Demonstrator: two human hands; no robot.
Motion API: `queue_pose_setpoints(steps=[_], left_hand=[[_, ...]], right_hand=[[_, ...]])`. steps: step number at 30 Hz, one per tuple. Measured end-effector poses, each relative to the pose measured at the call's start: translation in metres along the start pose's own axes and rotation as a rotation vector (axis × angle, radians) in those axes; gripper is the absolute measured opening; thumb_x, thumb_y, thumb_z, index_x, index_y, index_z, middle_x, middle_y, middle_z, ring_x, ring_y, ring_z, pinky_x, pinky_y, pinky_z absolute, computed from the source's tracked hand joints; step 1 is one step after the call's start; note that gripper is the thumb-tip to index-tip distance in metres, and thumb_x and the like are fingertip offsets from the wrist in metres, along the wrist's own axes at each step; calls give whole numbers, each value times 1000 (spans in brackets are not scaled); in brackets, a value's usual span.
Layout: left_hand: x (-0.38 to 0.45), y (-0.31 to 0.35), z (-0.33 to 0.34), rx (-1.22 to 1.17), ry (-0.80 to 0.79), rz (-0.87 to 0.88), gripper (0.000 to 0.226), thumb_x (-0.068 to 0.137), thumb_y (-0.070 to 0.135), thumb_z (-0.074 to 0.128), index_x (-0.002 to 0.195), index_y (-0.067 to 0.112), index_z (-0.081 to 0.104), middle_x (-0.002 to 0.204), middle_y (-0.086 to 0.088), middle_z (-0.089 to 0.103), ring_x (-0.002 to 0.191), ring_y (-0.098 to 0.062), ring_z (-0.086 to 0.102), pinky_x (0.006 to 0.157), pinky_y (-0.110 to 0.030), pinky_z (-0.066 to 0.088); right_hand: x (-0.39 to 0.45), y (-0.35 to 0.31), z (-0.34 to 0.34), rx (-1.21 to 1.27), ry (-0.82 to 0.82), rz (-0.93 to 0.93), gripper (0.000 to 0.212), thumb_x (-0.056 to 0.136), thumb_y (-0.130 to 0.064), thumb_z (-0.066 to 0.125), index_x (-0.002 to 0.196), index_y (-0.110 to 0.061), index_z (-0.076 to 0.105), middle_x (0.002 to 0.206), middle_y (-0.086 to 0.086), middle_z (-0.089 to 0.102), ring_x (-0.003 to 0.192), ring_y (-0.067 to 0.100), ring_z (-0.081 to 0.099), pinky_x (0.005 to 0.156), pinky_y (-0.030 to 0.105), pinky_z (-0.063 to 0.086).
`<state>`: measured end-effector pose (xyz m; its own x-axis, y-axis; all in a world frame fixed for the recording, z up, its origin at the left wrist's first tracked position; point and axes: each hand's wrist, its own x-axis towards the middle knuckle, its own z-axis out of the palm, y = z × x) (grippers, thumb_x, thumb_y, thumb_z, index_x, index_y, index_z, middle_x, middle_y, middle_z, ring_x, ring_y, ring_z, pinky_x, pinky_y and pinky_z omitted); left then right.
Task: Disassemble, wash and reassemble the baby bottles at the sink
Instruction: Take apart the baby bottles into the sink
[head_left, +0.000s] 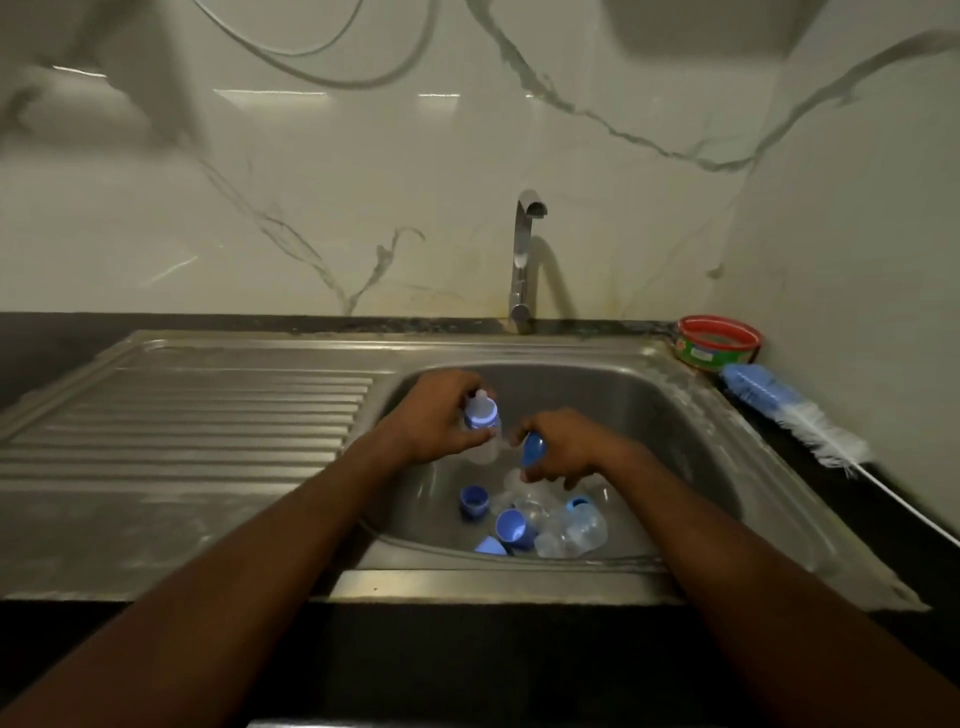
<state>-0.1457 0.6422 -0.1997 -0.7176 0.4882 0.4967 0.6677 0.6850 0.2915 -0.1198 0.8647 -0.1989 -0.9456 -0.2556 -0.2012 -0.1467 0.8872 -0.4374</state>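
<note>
Holding one bottle (482, 422), one cap (534, 451); three caps (474, 501) below.

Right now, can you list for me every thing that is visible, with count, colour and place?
sink: one, steel, centre, with drainboard at left
tap: one, steel, behind the basin, no water visible
bottle with teat: one, clear with blue ring, held above the basin
blue cap: one, held above the basin
loose caps and rings: several, blue, basin bottom
clear bottles: exact count unclear, lying in basin
bottle brush: one, blue and white, right counter
round tub: one, red and green, right back corner
left hand: grips the bottle
right hand: holds the blue cap
</note>
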Motion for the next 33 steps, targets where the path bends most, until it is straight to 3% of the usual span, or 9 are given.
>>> queue_pose_setpoints(steps=[5, 8, 10, 12, 15, 19, 27, 30, 33], left_hand=[[0, -5, -2, -78, -3, -5, 42, 76, 39, 86, 109, 26, 64, 95, 11, 65, 83, 0, 61, 72, -18, 54], [2, -1, -1, -102, 32, 29, 41, 79, 37, 84, 112, 25, 63, 95, 11, 65, 85, 0, 61, 71, -12, 49], [2, 4, -2, -165, 41, 62, 37, 82, 35, 82, 112, 23, 65, 96, 13, 66, 87, 2, 62, 72, -8, 46], [2, 9, -4, -206, 49, 100, 34, 87, 38, 78, 115, 23, 66, 99, 14, 67, 90, 3, 63, 77, -8, 47], [1, 14, -7, -205, 89, 105, 31, 92, 46, 70, 115, 26, 68, 100, 16, 67, 93, 2, 62, 81, -9, 47], [3, 10, -6, -208, 89, 19, 31, 94, 51, 65, 111, 25, 69, 95, 13, 69, 87, 1, 63, 77, -10, 47], [4, 20, -7, -325, 14, -128, 36, 93, 55, 62, 89, 20, 69, 71, 5, 69, 63, -4, 66, 57, -15, 50], [3, 21, -1, -241, 31, -199, 59, 93, 66, 45, 73, 16, 69, 59, 2, 66, 56, -6, 64, 56, -12, 46], [2, 21, -3, -286, 1, -412, 70, 88, 78, 37, 65, 18, 65, 49, 1, 62, 48, -8, 62, 57, -18, 47]], right_hand=[[2, 4, -2, -69, -44, 42, 69, 81, -34, 84, 140, -23, 51, 120, 6, 61, 93, 18, 69, 69, 29, 61], [4, 5, -2, -232, 70, -25, 88, 73, -51, 86, 144, -19, 45, 138, 6, 54, 119, 24, 54, 93, 34, 50], [4, 5, -2, -222, 157, -65, 103, 63, -64, 85, 147, -22, 42, 139, 4, 50, 125, 24, 50, 100, 37, 46], [1, 2, -3, -119, 231, -136, 102, 60, -69, 83, 145, -26, 45, 137, -2, 53, 121, 17, 53, 98, 33, 47], [-4, -8, -4, 3, 325, -235, 73, 71, -50, 86, 133, -21, 59, 122, -4, 66, 106, 11, 62, 87, 24, 49], [-5, -16, -4, 26, 411, -252, 50, 69, -32, 85, 112, -16, 66, 100, -2, 70, 87, 12, 65, 76, 30, 55], [-10, -17, -4, -24, 401, -214, 56, 59, -43, 81, 111, -28, 66, 97, -9, 69, 82, 5, 65, 74, 31, 59], [-11, -22, -3, -107, 393, -224, 61, 66, -38, 84, 122, -29, 61, 104, -8, 68, 87, 7, 66, 78, 32, 60], [-11, -29, -3, -286, 453, -207, 64, 72, -36, 83, 129, -27, 55, 111, -3, 67, 96, 16, 65, 85, 37, 57]])
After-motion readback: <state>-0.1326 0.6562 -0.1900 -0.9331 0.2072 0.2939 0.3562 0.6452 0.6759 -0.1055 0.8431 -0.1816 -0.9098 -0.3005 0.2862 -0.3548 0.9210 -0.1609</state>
